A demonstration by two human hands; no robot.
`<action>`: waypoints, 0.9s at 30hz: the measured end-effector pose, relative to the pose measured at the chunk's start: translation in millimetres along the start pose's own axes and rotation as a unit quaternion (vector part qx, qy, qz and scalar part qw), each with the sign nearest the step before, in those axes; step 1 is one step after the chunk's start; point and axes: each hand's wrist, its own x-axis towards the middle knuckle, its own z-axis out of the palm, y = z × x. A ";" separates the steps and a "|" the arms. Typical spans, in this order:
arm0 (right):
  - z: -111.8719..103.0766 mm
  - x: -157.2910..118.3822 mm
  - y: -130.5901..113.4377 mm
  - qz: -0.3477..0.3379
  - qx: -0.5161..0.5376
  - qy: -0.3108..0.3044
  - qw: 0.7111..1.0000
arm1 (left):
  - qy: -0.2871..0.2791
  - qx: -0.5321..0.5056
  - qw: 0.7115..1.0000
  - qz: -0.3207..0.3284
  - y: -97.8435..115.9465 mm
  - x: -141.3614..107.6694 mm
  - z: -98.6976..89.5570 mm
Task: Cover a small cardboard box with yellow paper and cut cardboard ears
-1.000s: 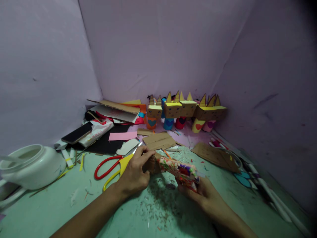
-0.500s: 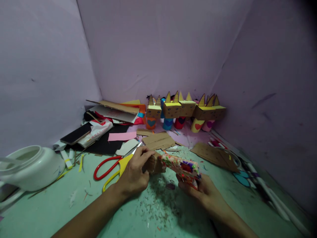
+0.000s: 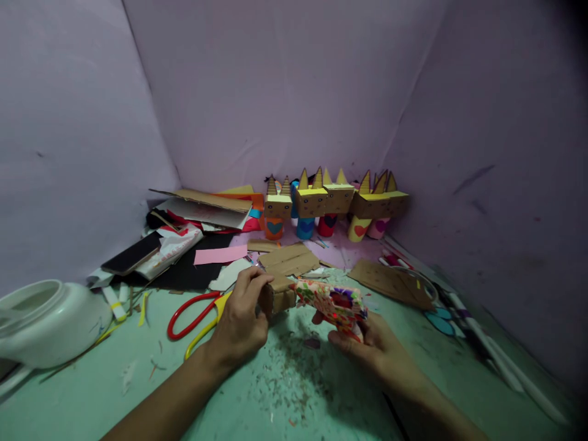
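On the left we are seeing the white pot point(image 3: 68, 318), then the scissors point(image 3: 223, 303), lying just beside our left hand point(image 3: 241, 315). That hand is curling partly closed, its thumb and fingers pinching the small cardboard box point(image 3: 282, 295) over the green table point(image 3: 206, 404). Compared with the earlier frame, the box is showing us a lighter, squarer face, and the scissors' blades are no longer showing beyond our hand. Its visible part is running roughly sideways, its right end facing the tool; our fingers are covering its left end.

Just right of it, the flower-patterned gun-shaped tool point(image 3: 328, 300) is pointing its nozzle left at the box — we cannot tell whether they are touching. Its long axis is running across the view, sloping slightly down to the right. Our right hand point(image 3: 374, 343) is wrapping closed around its handle — a fingertip is now showing beneath the body.
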 end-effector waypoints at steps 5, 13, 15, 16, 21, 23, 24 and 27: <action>5.0 -1.5 1.7 0.029 -0.043 0.015 0.999 | 0.007 0.024 0.999 0.025 0.9 0.1 -1.4; 6.2 -5.5 7.2 0.024 -0.045 -0.001 0.999 | -0.001 0.042 0.998 0.036 5.6 1.3 -0.8; 6.3 -5.7 6.9 0.025 -0.048 -0.005 0.999 | -0.001 0.044 0.998 0.035 5.9 0.8 -0.3; 6.4 -5.7 6.9 0.025 -0.047 -0.004 0.999 | -0.001 0.043 0.998 0.035 5.9 0.4 -0.1; 7.7 -4.9 7.3 0.032 -0.046 0.007 0.998 | -0.005 0.041 0.999 0.031 5.9 -0.6 -0.1; 8.2 -5.1 6.7 0.031 -0.053 0.014 0.998 | -0.004 0.041 0.999 0.030 5.9 -0.2 -0.3; 8.3 -5.2 6.1 0.030 -0.058 0.017 0.998 | -0.001 0.041 0.999 0.029 5.8 0.1 -0.4; 7.9 -5.3 4.3 0.031 -0.074 0.018 0.997 | 0.003 0.042 0.999 0.026 5.7 0.8 -0.3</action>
